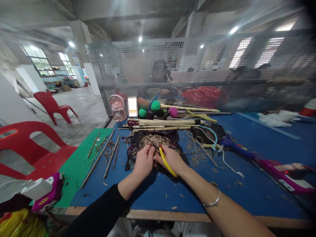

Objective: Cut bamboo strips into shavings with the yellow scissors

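Observation:
My right hand (pixel 171 159) is closed around a pair of yellow-handled scissors (pixel 168 164); the yellow handle curves over the back of the hand. A dark, thin blade seems to point up and left from the fingers. Close beside it, my left hand (pixel 144 160) is closed with thumb and fingers pinched, and what they hold is hidden. Both hands are over the near edge of a dark cloth (pixel 130 159). On that cloth lies a heap of pale brown chopped pieces (pixel 145 140).
Thin sticks (pixel 112 161) lie at left on the blue table (pixel 103 194). Behind the heap are pale canes (pixel 170 122), green and magenta yarn balls (pixel 155 105) and a pink bottle (pixel 118 108). Right are a white cord (pixel 225 161) and a magenta power strip (pixel 286 174). Perforated metal screens the back.

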`<state>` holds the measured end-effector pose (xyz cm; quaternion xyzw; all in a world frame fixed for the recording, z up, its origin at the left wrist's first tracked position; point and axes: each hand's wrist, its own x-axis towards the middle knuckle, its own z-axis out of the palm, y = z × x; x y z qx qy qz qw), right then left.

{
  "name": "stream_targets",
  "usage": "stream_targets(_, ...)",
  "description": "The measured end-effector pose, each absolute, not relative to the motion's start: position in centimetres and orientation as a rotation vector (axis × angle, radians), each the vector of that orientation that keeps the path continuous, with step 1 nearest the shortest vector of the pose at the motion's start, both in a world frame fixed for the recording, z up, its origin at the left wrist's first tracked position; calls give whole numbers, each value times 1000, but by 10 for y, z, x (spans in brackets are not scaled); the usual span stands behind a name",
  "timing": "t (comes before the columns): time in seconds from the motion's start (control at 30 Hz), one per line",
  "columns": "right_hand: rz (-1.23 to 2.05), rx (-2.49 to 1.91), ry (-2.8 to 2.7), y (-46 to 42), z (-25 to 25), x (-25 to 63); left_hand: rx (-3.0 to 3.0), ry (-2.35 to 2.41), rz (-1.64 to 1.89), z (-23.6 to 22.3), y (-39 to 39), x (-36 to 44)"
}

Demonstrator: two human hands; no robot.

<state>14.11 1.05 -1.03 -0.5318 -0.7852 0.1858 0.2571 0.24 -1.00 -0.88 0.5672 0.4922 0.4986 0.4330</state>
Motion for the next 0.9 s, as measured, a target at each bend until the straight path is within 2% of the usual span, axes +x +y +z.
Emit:
stream_targets(0.53, 730, -1268, -2110, 14, -16, 142, 1440, 1212, 1415, -9, -9, -1)
stream_targets(0.9, 437, -1432, -2094, 15, -6, 151, 1188, 1063, 1332, -5, -3, -2)
